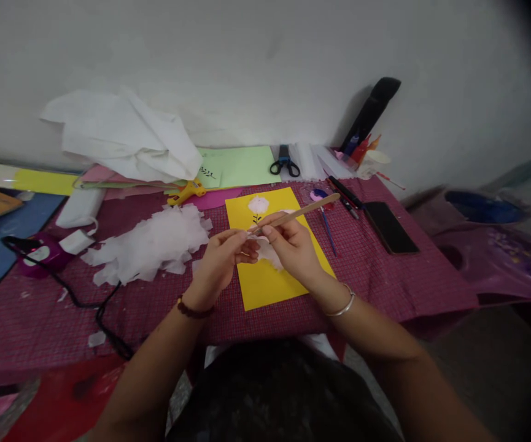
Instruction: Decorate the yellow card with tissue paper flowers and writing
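Note:
My right hand (293, 245) is closed on a flat wooden stick (313, 207), its rounded end pointing up to the right. The stick's lower tip meets the fingertips of my left hand (221, 258), which pinch a small pale piece that looks like white tissue paper; fingers partly hide it. Both hands are over a yellow sheet (265, 291). On that sheet, a white paper flower (258, 204) with a dark drawn stem shows near the top. More white petals lie partly hidden under my right hand. Left of my hands spreads a pile of white tissue squares (155, 242).
Behind the sheet lie a yellow glue gun (186, 192), green paper (247, 164) and dark scissors (284, 161). To the right are a blue brush (328, 232), pens (345, 193) and a black phone (391, 227). A black cable (102, 310) crosses the left side.

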Demonstrator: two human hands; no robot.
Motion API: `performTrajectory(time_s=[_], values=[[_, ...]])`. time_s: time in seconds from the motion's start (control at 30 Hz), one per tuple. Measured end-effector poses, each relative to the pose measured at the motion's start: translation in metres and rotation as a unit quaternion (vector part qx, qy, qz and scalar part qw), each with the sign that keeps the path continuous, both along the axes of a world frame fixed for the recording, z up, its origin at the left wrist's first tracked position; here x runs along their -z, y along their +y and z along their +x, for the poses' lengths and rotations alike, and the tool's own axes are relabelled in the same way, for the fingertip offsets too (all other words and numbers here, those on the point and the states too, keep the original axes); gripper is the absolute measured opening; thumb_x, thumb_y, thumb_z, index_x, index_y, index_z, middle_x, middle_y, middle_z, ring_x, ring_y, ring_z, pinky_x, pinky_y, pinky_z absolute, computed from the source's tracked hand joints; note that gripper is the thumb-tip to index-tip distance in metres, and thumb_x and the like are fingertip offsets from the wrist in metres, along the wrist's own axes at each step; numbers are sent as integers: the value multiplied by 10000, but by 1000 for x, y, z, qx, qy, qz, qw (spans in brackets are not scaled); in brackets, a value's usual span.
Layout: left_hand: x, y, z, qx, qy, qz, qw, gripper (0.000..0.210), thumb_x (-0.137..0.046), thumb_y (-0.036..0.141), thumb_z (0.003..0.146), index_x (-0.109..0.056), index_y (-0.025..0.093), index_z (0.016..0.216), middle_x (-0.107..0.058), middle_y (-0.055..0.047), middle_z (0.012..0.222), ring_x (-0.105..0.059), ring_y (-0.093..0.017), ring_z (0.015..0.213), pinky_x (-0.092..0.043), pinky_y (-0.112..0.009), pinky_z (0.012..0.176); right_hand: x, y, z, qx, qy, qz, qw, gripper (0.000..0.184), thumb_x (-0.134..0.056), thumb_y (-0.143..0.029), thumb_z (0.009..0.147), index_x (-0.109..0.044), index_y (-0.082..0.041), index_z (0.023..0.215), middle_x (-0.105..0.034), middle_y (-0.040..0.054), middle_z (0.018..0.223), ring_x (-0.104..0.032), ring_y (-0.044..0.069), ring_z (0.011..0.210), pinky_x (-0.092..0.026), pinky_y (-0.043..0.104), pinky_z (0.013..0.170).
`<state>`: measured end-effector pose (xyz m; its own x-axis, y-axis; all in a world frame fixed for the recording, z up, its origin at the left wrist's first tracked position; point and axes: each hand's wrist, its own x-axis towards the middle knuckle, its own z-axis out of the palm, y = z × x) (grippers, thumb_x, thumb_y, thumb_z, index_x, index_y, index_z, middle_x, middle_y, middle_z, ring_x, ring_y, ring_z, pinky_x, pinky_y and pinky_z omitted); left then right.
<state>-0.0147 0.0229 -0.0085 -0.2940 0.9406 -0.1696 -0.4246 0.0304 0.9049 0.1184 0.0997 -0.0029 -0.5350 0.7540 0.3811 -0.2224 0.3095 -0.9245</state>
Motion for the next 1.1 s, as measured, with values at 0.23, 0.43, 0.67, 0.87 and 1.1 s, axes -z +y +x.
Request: performTrajectory(time_s=[0.23, 0.43, 0.67, 0.87, 1.1], values=[[2, 2, 4, -31, 50, -9, 998, 142, -751, 264, 659, -664, 163, 708, -696, -4, 637, -628, -93, 504, -536, -221, 535, 2, 3, -3, -20, 18, -76, 997, 80, -614, -309, 842, -596, -240, 878, -645, -30, 760, -638, 124, 737, -491, 289, 679], [5, 2, 6, -45, 73, 8, 996, 154, -752, 263, 665, -639, 160, 684, -670, 16, 629, -604, -71, 488, -514, -200, 532, 2, 3, -5, -16, 20, -107, 994, 101, -629, -320, 832, -604, -233, 876, -649, -23, 769, -667, 133, 762, -520, 304, 721], [0, 2, 7, -40, 31, 2, 999, 196, -757, 248, 629, -583, 160, 628, -656, 19, 582, -584, -72, 456, -490, -194, 505, 1, 4, -7, -20, 46, -201, 978, 113, -662, -316, 798, -603, -238, 856, -662, -34, 758, -672, 118, 734, -548, 313, 783], [-1, 2, 7, -62, 7, 18, 998, 194, -769, 268, 641, -613, 154, 656, -659, 13, 599, -584, -71, 487, -494, -196, 528, -2, 4, -4, -57, 73, -261, 961, 152, -698, -342, 779, -607, -247, 855, -707, -21, 806, -688, 132, 745, -555, 337, 802], [-1, 3, 7, -95, 6, 28, 995, 183, -765, 282, 673, -632, 157, 679, -651, 14, 638, -581, -65, 521, -501, -195, 536, -2, 1, -3, -33, 31, -94, 994, 78, -638, -329, 849, -642, -256, 872, -703, -5, 893, -666, 136, 846, -541, 324, 805]])
